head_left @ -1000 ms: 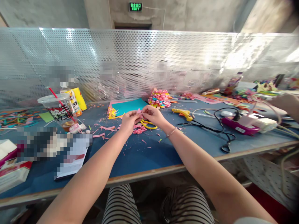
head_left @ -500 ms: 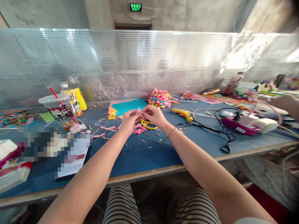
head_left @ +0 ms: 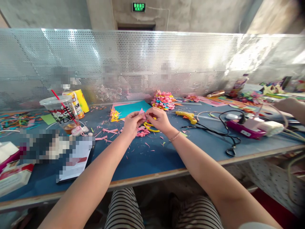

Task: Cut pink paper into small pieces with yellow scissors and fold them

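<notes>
A small folded piece of pink paper (head_left: 142, 112) is pinched in my left hand (head_left: 132, 123), its pointed tip sticking up past the thumb. My right hand (head_left: 159, 119) is closed close beside it, fingertips at the paper's right edge; whether they grip it I cannot make out. Below the hands lie yellow-handled scissors (head_left: 152, 128), partly covered by the right hand, and a heap of pink paper strips (head_left: 142, 131). Behind them are a teal paper sheet (head_left: 133, 108) and a round cluster of folded pink, yellow and blue paper (head_left: 163, 100).
A yellow glue gun (head_left: 187, 116) and its black cable lie to the right, near a purple power strip (head_left: 245, 128). On the left stand a plastic cup (head_left: 59, 111) with a red straw and a tablet-like device (head_left: 75, 165). Another person's hand (head_left: 290, 106) reaches in at far right.
My right hand has shifted slightly right, away from the left fingers, and more of the pink paper shows. The other person's hand has moved a little.
</notes>
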Tool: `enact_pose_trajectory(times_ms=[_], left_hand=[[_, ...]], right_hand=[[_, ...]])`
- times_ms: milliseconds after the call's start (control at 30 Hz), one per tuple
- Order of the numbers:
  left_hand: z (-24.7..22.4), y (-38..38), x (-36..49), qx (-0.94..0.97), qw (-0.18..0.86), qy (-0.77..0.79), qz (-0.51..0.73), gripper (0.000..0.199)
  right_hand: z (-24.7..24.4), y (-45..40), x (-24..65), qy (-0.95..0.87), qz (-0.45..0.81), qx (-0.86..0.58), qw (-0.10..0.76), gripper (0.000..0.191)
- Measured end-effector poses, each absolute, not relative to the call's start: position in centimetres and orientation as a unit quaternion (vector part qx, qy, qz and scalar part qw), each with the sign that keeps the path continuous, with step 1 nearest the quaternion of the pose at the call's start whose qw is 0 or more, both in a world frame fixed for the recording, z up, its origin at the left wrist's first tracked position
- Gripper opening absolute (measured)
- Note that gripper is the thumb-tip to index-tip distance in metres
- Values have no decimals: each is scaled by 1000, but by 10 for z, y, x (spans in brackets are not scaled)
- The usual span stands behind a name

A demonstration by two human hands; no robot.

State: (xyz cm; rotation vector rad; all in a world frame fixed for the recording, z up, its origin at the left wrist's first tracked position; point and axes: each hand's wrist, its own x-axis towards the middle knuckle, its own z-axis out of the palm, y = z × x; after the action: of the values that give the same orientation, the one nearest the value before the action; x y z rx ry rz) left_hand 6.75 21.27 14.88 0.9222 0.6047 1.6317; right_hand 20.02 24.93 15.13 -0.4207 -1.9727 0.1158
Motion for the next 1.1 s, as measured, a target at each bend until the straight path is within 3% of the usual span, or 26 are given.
enact_pose_trajectory(times_ms=[300, 667, 1100], left_hand=[[151, 211, 68, 332, 586, 246, 697, 14], [154, 213, 67, 246, 604, 290, 700, 8], [151, 211, 67, 276, 610, 279, 689, 8]], right_hand=[[151, 250, 201, -843, -44, -117, 524, 17], [154, 250, 211, -885, -184, -122, 411, 27], [156, 249, 213, -880, -139, -121, 438, 28]])
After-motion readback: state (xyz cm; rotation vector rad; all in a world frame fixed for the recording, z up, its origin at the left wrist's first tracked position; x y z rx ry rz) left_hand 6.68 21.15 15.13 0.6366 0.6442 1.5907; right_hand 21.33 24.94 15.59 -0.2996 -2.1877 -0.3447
